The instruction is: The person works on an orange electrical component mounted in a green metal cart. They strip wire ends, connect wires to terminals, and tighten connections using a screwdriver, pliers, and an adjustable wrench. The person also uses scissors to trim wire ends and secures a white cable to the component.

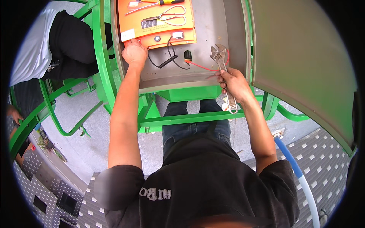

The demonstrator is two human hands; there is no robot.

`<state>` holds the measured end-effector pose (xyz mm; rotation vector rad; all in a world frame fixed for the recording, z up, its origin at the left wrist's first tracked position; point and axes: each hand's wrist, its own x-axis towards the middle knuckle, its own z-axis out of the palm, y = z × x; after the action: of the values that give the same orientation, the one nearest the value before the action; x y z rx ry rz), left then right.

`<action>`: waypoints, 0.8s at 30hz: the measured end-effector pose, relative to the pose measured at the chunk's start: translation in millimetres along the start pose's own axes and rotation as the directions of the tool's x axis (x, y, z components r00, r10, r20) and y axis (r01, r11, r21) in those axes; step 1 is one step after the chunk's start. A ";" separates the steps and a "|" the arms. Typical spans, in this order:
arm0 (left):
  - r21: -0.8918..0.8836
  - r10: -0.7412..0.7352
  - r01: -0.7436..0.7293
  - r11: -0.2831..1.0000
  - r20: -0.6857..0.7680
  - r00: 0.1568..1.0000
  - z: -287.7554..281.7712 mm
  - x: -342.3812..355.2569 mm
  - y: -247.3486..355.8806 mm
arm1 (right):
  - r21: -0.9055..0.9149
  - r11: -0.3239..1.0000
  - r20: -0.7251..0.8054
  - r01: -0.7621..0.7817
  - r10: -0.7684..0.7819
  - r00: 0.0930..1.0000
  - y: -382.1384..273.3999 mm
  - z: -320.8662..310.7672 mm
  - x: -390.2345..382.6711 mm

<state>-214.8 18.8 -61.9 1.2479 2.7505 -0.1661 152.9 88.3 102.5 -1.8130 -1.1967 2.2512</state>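
Note:
My right hand (236,84) is wrapped round the handle of an adjustable wrench (219,57), whose jaw points away from me over the metal compartment. My left hand (135,52) is curled at the near left corner of an orange box (167,33). A bit of red shows at its fingertips, but what they grip is hidden. On top of the box lie scissors (167,16) and a screwdriver (165,2) with a yellow and black handle. A black cable (168,62) comes from the box's near side. Near the wrench, a red wire (203,67) runs from a small black cylindrical part (188,56).
The grey metal compartment (207,22) sits in a green frame (182,119), with a large lid (304,57) swung out at the right. Another person (72,41) is close by on the left. A blue hose (291,155) curves across the patterned floor at the right.

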 end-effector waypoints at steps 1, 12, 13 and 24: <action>-0.025 -0.040 0.041 0.999 0.015 0.999 1.0 1.8 2.9 | 0.000 1.000 -0.007 -0.008 0.008 1.000 -2.5 -1.0 0.5; 0.158 0.088 -0.075 0.985 -0.079 0.993 -7.0 -8.0 -2.2 | -0.072 0.997 0.053 0.004 -0.001 0.999 -28.5 -12.2 23.3; 0.154 0.106 -0.100 0.983 -0.030 0.994 -8.0 -9.7 -5.0 | -0.131 0.990 0.059 0.045 -0.037 0.998 -33.9 -13.0 29.0; -0.116 -0.253 0.274 0.955 0.165 0.953 -20.5 -1.8 9.7 | -0.886 0.146 0.150 0.441 -0.809 0.568 -187.5 8.3 172.9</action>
<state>-207.6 26.9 -41.9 0.7968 2.7336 -0.0866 7.9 294.7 64.1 -1.1836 -2.6174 0.6763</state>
